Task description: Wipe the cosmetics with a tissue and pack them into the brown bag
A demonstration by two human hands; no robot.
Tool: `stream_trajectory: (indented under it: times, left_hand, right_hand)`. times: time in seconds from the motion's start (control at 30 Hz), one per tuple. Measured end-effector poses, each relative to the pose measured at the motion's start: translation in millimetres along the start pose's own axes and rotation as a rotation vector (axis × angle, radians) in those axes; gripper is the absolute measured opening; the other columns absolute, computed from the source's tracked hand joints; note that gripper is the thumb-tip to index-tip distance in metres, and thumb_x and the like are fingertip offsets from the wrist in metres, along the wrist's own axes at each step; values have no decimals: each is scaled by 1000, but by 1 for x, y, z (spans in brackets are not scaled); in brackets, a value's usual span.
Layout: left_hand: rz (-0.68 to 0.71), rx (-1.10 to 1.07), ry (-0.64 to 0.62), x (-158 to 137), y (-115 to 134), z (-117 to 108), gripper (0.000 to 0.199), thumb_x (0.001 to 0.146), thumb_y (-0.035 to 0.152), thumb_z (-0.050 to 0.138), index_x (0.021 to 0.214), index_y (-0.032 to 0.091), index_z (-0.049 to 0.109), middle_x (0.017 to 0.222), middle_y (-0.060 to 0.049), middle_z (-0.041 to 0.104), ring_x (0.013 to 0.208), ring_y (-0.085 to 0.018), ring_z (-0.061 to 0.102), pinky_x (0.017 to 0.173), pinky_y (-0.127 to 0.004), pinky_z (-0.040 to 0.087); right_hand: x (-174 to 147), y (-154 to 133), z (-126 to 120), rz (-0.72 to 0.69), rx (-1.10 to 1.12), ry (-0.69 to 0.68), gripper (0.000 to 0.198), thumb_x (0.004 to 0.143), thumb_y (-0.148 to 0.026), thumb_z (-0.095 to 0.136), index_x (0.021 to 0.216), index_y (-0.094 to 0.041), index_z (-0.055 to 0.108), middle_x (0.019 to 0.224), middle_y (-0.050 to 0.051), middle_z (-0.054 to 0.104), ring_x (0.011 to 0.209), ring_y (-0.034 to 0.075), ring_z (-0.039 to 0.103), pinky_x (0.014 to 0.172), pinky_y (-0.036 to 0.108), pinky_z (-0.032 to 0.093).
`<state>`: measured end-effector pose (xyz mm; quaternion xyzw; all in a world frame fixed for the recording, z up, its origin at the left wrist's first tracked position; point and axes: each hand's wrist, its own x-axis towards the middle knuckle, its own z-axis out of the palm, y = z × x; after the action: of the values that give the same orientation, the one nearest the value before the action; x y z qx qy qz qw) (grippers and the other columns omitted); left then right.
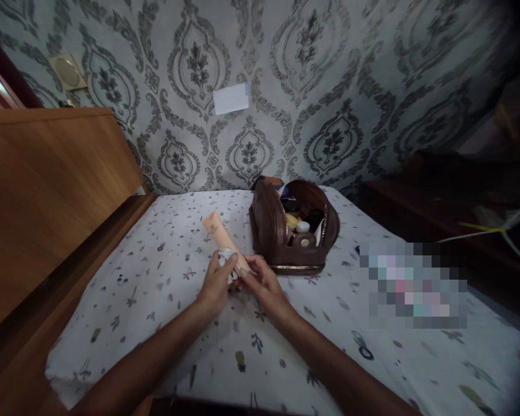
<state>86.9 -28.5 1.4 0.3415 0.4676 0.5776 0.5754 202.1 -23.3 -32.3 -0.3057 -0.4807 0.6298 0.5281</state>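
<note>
A peach-coloured cosmetic squeeze tube (pixel 219 231) is held at a slant over the bed, its flat end up and to the left. My right hand (pixel 262 283) grips its lower end with closed fingers. In my left hand (pixel 216 283), a crumpled white wipe or tissue (pixel 227 254) is pinched against the tube's side. Just beyond my right hand stands a brown toiletry bag (pixel 271 228), unzipped at the top. Inside it are several small items, among them a white-lidded jar (pixel 303 227) and something yellow (pixel 292 221).
A white patterned sheet (pixel 156 300) covers the bed. To the left is a wooden panel (pixel 56 196); patterned wallpaper (pixel 251 144) rises behind. A pixelated patch (pixel 411 286) hides something on the right. Pale cables (pixel 472 234) hang at the right edge.
</note>
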Motion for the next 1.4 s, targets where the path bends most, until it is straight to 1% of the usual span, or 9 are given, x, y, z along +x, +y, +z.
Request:
stream_trajectory:
  times: [0.1,0.27,0.43,0.53,0.63,0.8,0.93,1.23,1.4]
  left_hand:
    - [-15,-79,64,7,5,0,56,57,52,85,88,21,50,63,5,56,48,-11,51,45,-23,40]
    - [41,-155,239,27,18,-13,53,57,46,86,94,19,58,78,0,63,66,-14,60,57,-24,46]
    - [29,-212,293,55,46,-39,43,66,38,80,102,19,65,91,-3,69,82,-17,64,72,-26,49]
    - [4,-300,240,61,62,-47,28,72,27,73,98,18,67,90,-3,70,82,-16,67,75,-26,51]
    - [-32,-408,114,57,71,-47,22,77,24,66,97,16,67,93,-7,72,83,-19,70,78,-31,55]
    - [-55,-534,-67,50,69,-43,35,86,39,62,105,10,66,73,-2,65,64,-12,64,85,-35,57]
    - [-66,-570,-99,52,64,-40,43,88,49,60,107,10,65,69,2,60,60,-10,60,85,-34,57]
    - [-66,-427,-108,41,58,-32,36,85,41,65,106,12,68,78,-2,65,64,-12,63,78,-32,58]
    - [4,-350,30,41,66,-30,29,83,41,69,97,15,69,77,-3,69,65,-14,66,71,-30,58]
  right_hand:
    - [-1,-2,-1,-31,-79,-66,43,79,-54,72,106,-23,60,95,1,62,69,13,62,63,27,51]
    - [-2,-4,-3,7,-108,-138,43,81,-54,69,108,-23,59,94,1,62,67,13,63,62,27,50]
    - [-3,-4,1,55,-32,-176,47,76,-56,74,104,-22,58,87,-1,63,63,12,62,58,25,48]
    - [-6,-6,4,135,75,-191,45,73,-52,79,100,-21,60,77,-2,63,60,12,62,56,23,45]
    - [-8,-9,4,307,273,-206,41,72,-45,82,96,-20,60,78,1,68,62,11,63,58,22,47]
    - [-9,-12,2,467,467,-245,38,72,-34,83,97,-15,62,85,9,73,63,9,62,58,18,49]
    - [-11,-14,4,472,478,-248,39,72,-34,84,98,-14,63,85,10,74,62,8,61,57,16,47]
    - [-11,-9,10,397,356,-229,44,68,-41,86,94,-14,64,82,6,73,63,9,64,57,18,46]
    - [-9,-4,11,315,261,-225,43,71,-45,83,97,-16,65,76,1,68,59,9,62,54,18,43]
